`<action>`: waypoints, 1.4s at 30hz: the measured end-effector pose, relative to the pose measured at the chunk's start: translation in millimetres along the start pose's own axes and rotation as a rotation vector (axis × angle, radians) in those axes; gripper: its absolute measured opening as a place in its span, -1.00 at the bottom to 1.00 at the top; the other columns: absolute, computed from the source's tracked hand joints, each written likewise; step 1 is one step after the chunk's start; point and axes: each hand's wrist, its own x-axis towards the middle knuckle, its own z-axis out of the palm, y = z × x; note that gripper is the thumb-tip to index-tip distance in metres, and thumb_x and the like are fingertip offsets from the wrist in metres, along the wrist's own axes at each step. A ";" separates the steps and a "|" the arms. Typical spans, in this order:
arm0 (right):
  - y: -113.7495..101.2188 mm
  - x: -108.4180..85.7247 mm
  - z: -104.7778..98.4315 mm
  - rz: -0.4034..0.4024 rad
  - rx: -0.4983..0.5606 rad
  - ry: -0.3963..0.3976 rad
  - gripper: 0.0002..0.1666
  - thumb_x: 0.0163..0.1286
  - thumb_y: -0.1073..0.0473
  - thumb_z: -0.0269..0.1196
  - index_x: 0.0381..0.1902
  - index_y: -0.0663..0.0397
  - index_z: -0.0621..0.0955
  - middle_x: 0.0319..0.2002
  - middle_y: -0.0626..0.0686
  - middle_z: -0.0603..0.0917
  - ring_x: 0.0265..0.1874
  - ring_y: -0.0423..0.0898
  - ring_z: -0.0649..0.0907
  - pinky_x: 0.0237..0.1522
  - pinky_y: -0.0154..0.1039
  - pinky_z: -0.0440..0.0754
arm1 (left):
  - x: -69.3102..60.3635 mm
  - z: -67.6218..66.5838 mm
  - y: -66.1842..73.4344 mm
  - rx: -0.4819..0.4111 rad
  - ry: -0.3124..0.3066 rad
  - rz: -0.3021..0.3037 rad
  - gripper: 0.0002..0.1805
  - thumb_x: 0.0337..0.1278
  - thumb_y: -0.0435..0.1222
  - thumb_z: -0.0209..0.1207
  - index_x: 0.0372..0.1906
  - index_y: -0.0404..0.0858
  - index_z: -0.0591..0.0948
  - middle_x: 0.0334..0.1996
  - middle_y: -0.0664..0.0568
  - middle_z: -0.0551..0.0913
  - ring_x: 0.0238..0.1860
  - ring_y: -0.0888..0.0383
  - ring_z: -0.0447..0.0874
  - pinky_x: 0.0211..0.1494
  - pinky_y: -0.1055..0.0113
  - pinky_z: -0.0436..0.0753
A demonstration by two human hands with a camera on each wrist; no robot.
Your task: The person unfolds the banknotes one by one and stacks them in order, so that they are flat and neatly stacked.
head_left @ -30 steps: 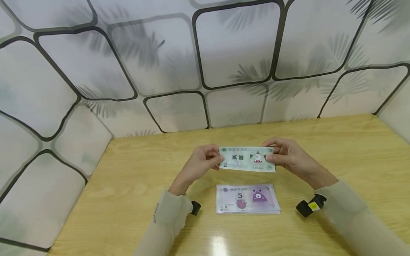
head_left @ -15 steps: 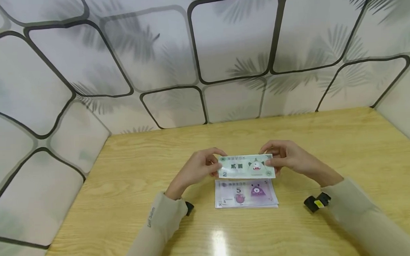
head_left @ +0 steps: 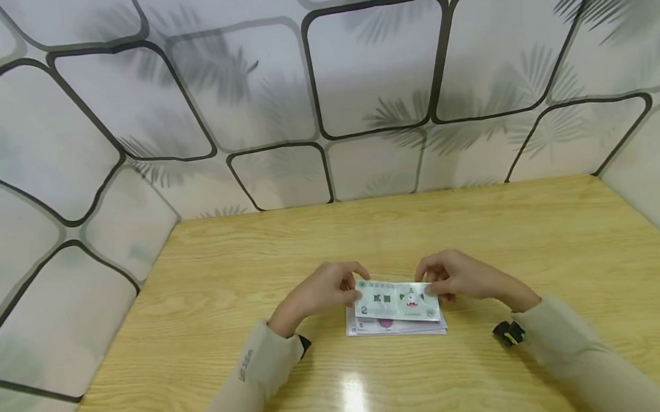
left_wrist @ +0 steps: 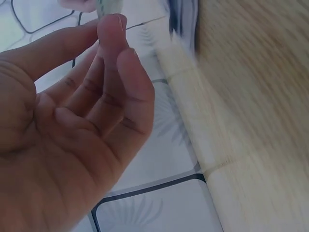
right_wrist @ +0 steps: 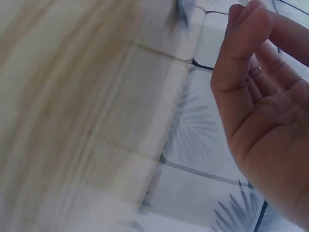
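A pale green play banknote marked 2, with a small monster face, is stretched between both hands. My left hand pinches its left end between thumb and fingers; the right hand pinches the right end the same way. Beneath it lies a stack of purple banknotes, mostly hidden, with its lower edge showing. Whether the green note touches the stack cannot be told. In the left wrist view, a bit of the green banknote shows at the fingertips. The right wrist view shows the right hand with fingertips together.
The wooden table stretches around the notes. A patterned wall with dark outlined shapes and palm leaves rises behind and to the left. Black wrist devices sit at the cuffs of both sleeves.
Both hands have lowered the green banknote toward the person, so that it now covers most of the purple stack, which was fully visible a second ago. The grip on both ends stays.
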 end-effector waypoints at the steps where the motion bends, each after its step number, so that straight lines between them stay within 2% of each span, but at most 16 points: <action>1: 0.0 0.1 1.1 0.005 -0.043 0.004 -0.91 0.39 0.46 0.25 -0.19 0.26 0.64 -0.56 -0.07 0.58 -0.66 -0.26 0.48 -0.60 -0.30 0.51 | 0.2 0.9 -0.5 0.012 -0.003 -0.005 -0.71 0.31 -0.55 0.19 0.10 -0.44 0.60 -0.52 0.00 0.60 -0.51 0.02 0.62 -0.50 0.46 0.44; 5: 0.7 0.9 5.8 -0.015 -0.210 0.022 -0.91 0.37 0.42 0.29 -0.21 0.18 0.67 -0.48 -0.14 0.61 -0.54 -0.29 0.51 -0.48 -0.32 0.53 | 1.8 3.3 -2.8 0.076 0.003 -0.018 -0.74 0.29 -0.55 0.22 0.06 -0.43 0.63 -0.53 0.02 0.59 -0.58 0.21 0.47 -0.51 0.47 0.39; 8: 2.1 1.9 8.7 -0.030 -0.283 0.034 -0.90 0.34 0.39 0.34 -0.21 0.18 0.67 -0.43 -0.15 0.62 -0.47 -0.29 0.53 -0.43 -0.30 0.56 | 2.8 5.7 -2.8 0.139 0.009 -0.028 -0.75 0.27 -0.52 0.27 0.02 -0.40 0.66 -0.47 0.00 0.62 -0.52 0.22 0.49 -0.45 0.45 0.47; 10: 2.7 2.3 9.9 -0.033 -0.319 0.046 -0.88 0.31 0.39 0.36 -0.21 0.17 0.66 -0.43 -0.15 0.62 -0.46 -0.30 0.54 -0.42 -0.30 0.56 | 3.6 8.4 -1.5 0.208 0.007 -0.033 -0.71 0.24 -0.47 0.33 0.05 -0.36 0.67 -0.33 -0.05 0.66 -0.37 0.14 0.58 -0.31 0.37 0.58; 12: 2.8 2.4 11.1 -0.038 -0.367 0.077 -0.87 0.30 0.37 0.38 -0.21 0.17 0.66 -0.42 -0.15 0.61 -0.45 -0.29 0.53 -0.41 -0.30 0.56 | 4.6 12.1 0.6 0.291 -0.004 -0.032 -0.60 0.20 -0.38 0.40 0.13 -0.31 0.64 -0.09 -0.09 0.66 -0.10 0.04 0.62 -0.06 0.26 0.64; 14: 2.6 1.0 13.1 -0.060 -0.406 0.111 -0.84 0.30 0.32 0.41 -0.18 0.19 0.66 -0.36 -0.11 0.62 -0.41 -0.24 0.55 -0.38 -0.28 0.59 | 5.1 17.0 2.3 0.381 -0.023 -0.030 -0.43 0.14 -0.27 0.46 0.25 -0.26 0.58 0.15 -0.11 0.58 0.14 -0.04 0.52 0.17 0.12 0.58; 17: 1.5 -3.3 19.0 -0.107 -0.487 0.124 -0.64 0.30 0.14 0.46 -0.06 0.24 0.65 -0.18 0.01 0.62 -0.26 -0.11 0.59 -0.25 -0.17 0.64 | 3.8 25.3 3.8 0.489 -0.077 -0.031 -0.19 0.05 -0.13 0.52 0.41 -0.20 0.45 0.34 -0.07 0.44 0.30 -0.06 0.38 0.33 0.02 0.46; 20: 0.2 -9.3 26.8 -0.133 -0.581 0.078 -0.30 0.22 -0.10 0.50 0.11 0.28 0.57 0.01 0.12 0.57 -0.07 0.04 0.57 -0.11 -0.02 0.65 | 1.2 32.2 4.9 0.575 -0.117 -0.046 -0.07 -0.03 -0.07 0.56 0.47 -0.13 0.39 0.36 0.00 0.41 0.31 0.00 0.36 0.34 0.03 0.46; 22: -1.4 -12.1 31.4 -0.134 -0.642 0.053 -0.15 0.14 -0.17 0.54 0.19 0.27 0.53 0.09 0.16 0.55 0.00 0.10 0.55 -0.06 0.06 0.64 | 0.3 34.5 5.2 0.617 -0.123 -0.057 -0.06 -0.04 -0.06 0.56 0.47 -0.09 0.39 0.33 0.03 0.42 0.29 0.04 0.38 0.31 0.06 0.48; 25: -3.8 -13.5 35.9 -0.131 -0.702 0.054 -0.06 0.05 -0.13 0.60 0.24 0.28 0.49 0.13 0.19 0.53 0.05 0.14 0.53 -0.06 0.13 0.63 | 0.8 34.8 6.1 0.678 -0.105 -0.065 -0.10 -0.02 -0.07 0.55 0.46 -0.06 0.40 0.30 0.06 0.46 0.26 0.08 0.41 0.26 0.11 0.52; 28: -4.6 -12.8 37.7 -0.128 -0.740 0.060 -0.06 0.05 -0.09 0.60 0.26 0.27 0.49 0.13 0.18 0.54 0.07 0.14 0.54 -0.07 0.14 0.65 | 1.4 33.6 6.1 0.723 -0.091 -0.056 -0.14 0.00 -0.07 0.54 0.44 -0.06 0.43 0.28 0.06 0.50 0.21 0.09 0.47 0.20 0.16 0.56; 33: -1.8 -7.1 35.3 -0.128 -0.771 0.049 -0.09 0.11 -0.06 0.57 0.27 0.31 0.48 0.12 0.20 0.56 0.07 0.16 0.57 -0.06 0.16 0.66 | 2.6 32.1 1.6 0.720 -0.070 -0.053 -0.17 -0.01 -0.07 0.55 0.41 -0.08 0.47 0.28 0.03 0.53 0.21 0.06 0.50 0.19 0.16 0.59; 38: 1.6 -1.8 30.4 -0.104 -0.740 0.059 -0.19 0.08 0.08 0.57 0.22 0.32 0.51 0.09 0.21 0.57 0.04 0.16 0.57 -0.05 0.16 0.65 | 8.4 32.5 -4.1 0.649 -0.035 -0.058 -0.20 -0.01 -0.13 0.55 0.40 -0.10 0.49 0.30 0.00 0.53 0.24 0.03 0.49 0.20 0.17 0.58; 42: 3.0 -1.6 28.1 -0.062 -0.686 0.064 -0.20 0.08 0.11 0.55 0.22 0.32 0.51 0.12 0.23 0.56 0.07 0.20 0.56 0.00 0.22 0.60 | 9.6 31.5 -8.4 0.577 -0.036 -0.063 -0.17 0.04 -0.12 0.52 0.44 -0.13 0.44 0.36 -0.02 0.46 0.31 0.00 0.42 0.28 0.11 0.54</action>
